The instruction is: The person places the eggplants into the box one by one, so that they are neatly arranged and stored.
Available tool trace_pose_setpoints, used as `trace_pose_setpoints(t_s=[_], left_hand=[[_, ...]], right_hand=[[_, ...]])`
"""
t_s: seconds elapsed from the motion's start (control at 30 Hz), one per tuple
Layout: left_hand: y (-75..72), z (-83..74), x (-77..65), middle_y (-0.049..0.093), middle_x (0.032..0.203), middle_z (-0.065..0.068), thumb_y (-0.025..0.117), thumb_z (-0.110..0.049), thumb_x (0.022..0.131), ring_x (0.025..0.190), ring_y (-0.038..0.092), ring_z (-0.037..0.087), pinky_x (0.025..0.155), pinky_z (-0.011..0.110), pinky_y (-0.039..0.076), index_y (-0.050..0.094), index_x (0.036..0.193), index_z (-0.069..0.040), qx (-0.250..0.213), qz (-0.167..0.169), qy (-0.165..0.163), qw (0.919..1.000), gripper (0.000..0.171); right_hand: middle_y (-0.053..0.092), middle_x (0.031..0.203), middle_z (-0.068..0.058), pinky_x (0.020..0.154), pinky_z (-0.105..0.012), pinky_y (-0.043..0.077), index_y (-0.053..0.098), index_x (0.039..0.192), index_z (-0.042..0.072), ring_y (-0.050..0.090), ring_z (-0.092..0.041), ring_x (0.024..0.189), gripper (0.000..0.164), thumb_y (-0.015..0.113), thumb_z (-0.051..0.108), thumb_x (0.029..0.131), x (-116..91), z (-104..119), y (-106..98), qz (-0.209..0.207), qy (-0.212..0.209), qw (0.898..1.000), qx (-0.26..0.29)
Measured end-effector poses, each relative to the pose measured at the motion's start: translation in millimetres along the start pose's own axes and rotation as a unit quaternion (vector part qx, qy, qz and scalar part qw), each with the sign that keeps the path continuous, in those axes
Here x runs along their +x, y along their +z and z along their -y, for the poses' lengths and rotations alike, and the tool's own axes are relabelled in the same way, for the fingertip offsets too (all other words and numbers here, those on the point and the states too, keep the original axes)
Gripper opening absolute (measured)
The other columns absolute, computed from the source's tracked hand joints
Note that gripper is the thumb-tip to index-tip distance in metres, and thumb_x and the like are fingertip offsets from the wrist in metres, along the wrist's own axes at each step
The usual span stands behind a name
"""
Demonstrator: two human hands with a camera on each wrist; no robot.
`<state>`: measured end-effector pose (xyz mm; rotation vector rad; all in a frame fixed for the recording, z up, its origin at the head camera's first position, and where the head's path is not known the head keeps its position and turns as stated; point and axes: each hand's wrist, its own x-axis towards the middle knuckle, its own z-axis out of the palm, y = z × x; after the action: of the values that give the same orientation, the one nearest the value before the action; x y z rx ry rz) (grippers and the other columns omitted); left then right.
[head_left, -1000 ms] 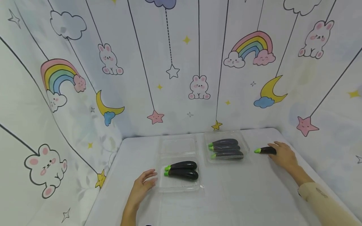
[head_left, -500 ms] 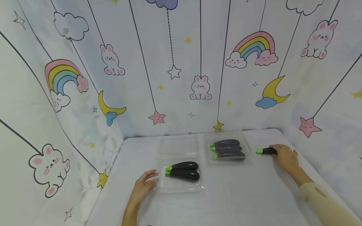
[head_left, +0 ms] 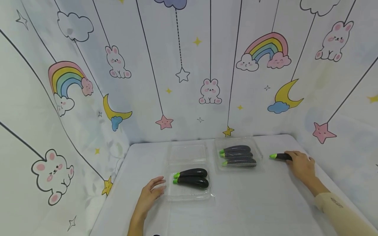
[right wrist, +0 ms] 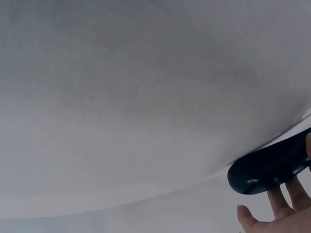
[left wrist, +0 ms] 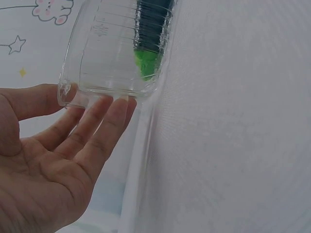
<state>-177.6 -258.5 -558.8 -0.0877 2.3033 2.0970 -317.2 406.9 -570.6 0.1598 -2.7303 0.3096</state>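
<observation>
My right hand (head_left: pixel 302 166) grips the thick end of a small dark eggplant (head_left: pixel 282 156), its green stem pointing left. In the right wrist view, the rounded end of this eggplant (right wrist: pixel 262 170) shows at the lower right, with fingertips (right wrist: pixel 277 200) against it. My left hand (head_left: pixel 148 193) is at the left side of an open clear plastic clamshell box (head_left: pixel 189 194), fingers loosely spread. Fingertips (left wrist: pixel 115 104) meet the box's wall in the left wrist view. Two glossy eggplants (head_left: pixel 191 182) lie side by side in that box, stems left.
A second clear box (head_left: pixel 260 157), lid down, stands at the back with several eggplants inside. The open box's lid (head_left: pixel 187 153) lies flat behind it. White cloth covers the table (head_left: pixel 236 209); a patterned curtain (head_left: pixel 141 72) rises behind and at both sides.
My right hand has shifted the eggplant slightly to the right and back over the last half second. My left hand and both boxes keep their places; the head view drifts a little.
</observation>
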Motion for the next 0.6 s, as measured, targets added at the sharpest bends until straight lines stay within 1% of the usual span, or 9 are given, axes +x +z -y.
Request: trace_pose_setpoints(t_s=[0.2,0.33,0.47,0.6], left_hand=[[1.0,-0.1,1.0,0.062,0.142,0.018,0.068,-0.005,0.099,0.118,0.066,0.034,0.092,0.032,0.06,0.055,0.146,-0.005,0.01,-0.003,0.002,0.9999,0.049],[1.1,0.7,1.2,0.061,0.142,0.018,0.067,-0.005,0.099,0.121,0.066,0.035,0.092,0.034,0.06,0.055,0.147,-0.004,0.009,-0.001,0.005,0.9999,0.049],[0.7,1.1,1.2,0.061,0.142,0.018,0.067,-0.005,0.099,0.123,0.066,0.034,0.092,0.033,0.06,0.055,0.147,-0.005,0.007,0.0,0.004,1.0,0.049],[1.0,1.4,1.0,0.062,0.142,0.018,0.068,-0.005,0.099,0.118,0.067,0.034,0.09,0.032,0.06,0.056,0.146,-0.005,0.009,-0.003,0.004,0.9999,0.049]], right_hand=[[0.058,0.133,-0.035,0.09,-0.085,0.034,0.063,0.131,0.004,0.053,-0.063,0.113,0.04,0.073,0.009,0.093,-1,-6,1,-0.015,0.005,1.0,0.002],[0.057,0.132,-0.036,0.087,-0.084,0.035,0.062,0.132,0.003,0.052,-0.065,0.112,0.039,0.072,0.01,0.095,-2,-9,0,-0.019,0.016,1.0,0.007],[0.056,0.133,-0.037,0.086,-0.085,0.033,0.06,0.135,0.004,0.051,-0.065,0.112,0.04,0.07,0.013,0.098,-4,-6,-4,-0.022,0.034,0.999,0.023],[0.056,0.133,-0.037,0.084,-0.084,0.033,0.059,0.138,0.006,0.051,-0.065,0.112,0.04,0.069,0.017,0.101,-5,2,-9,-0.035,0.042,0.998,0.039]])
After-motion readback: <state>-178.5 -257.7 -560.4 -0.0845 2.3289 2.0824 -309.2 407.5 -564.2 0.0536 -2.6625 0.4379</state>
